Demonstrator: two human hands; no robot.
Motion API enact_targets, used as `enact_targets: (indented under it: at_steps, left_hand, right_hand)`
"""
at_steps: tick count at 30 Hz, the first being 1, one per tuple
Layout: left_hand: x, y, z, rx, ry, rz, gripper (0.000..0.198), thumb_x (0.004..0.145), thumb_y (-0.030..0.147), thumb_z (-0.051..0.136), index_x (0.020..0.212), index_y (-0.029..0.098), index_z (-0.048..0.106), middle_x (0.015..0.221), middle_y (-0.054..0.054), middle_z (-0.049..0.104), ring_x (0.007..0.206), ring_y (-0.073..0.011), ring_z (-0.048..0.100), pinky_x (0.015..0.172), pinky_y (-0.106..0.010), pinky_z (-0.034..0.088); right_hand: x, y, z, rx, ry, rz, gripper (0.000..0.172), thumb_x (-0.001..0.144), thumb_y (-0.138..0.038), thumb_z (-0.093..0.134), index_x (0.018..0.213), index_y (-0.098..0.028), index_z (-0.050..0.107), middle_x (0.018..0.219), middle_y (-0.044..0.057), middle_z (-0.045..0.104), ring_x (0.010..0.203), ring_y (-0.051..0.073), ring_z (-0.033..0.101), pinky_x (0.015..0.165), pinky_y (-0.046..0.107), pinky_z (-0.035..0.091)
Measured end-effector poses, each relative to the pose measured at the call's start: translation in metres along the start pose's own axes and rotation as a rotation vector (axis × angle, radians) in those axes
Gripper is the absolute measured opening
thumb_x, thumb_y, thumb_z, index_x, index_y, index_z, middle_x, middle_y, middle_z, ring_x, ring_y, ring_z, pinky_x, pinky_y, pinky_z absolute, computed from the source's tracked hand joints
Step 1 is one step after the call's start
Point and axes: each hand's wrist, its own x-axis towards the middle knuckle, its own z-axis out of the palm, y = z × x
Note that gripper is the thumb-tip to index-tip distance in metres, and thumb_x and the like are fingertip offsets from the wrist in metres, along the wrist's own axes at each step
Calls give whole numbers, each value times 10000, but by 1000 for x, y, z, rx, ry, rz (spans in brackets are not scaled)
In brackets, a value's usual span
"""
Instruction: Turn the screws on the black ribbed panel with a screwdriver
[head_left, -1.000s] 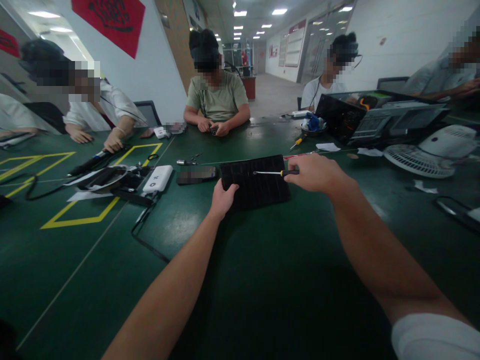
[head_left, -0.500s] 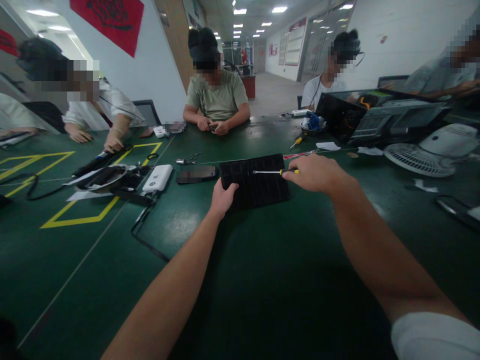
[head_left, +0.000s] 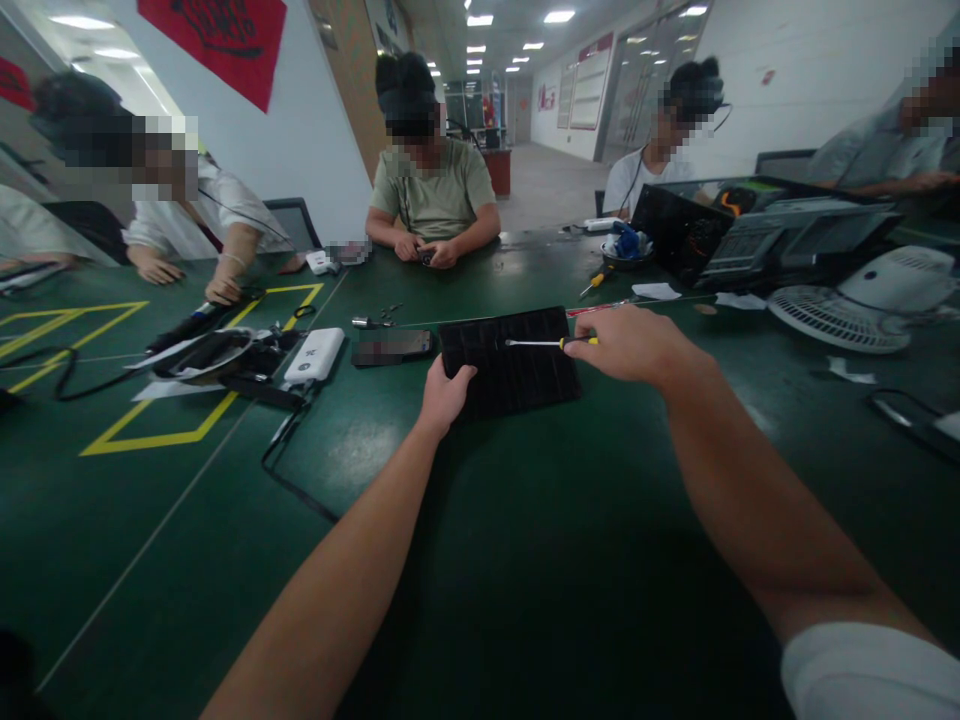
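My left hand [head_left: 445, 396] grips the left edge of a flat black rectangular panel [head_left: 517, 385], its thumb on the face and its fingers out of sight behind. Pinched in my right hand [head_left: 637, 343] is a screwdriver [head_left: 534, 344] with a yellow and black handle. Its metal shaft lies across the panel's upper part, pointing left. Whether the tip touches the panel I cannot tell. Just left of the panel rests a dark phone-like slab [head_left: 392, 348]. Small metal parts [head_left: 367, 322] are scattered behind that slab.
To the left are a white power bank [head_left: 315, 356] with a cable and a dish of dark parts [head_left: 210, 355]. Another screwdriver [head_left: 596, 281] lies beyond my right hand. A white fan [head_left: 847, 305] and an opened computer case [head_left: 787, 235] stand at right. Several people sit around the table [head_left: 525, 560].
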Motion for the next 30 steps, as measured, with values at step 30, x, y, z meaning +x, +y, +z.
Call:
enact_targets:
  at_steps: [30]
  left_hand:
    - [3,-6,0,-17,-19,5,323,826,281,746,1139,200,736,1125,-103,781,1062,-296,734,996,-471,600]
  right_hand:
    - [3,1,4,-8,7,2,351,971,-475,620,1201,-240,744,1174,164,791,1105,393,731,862,495,540]
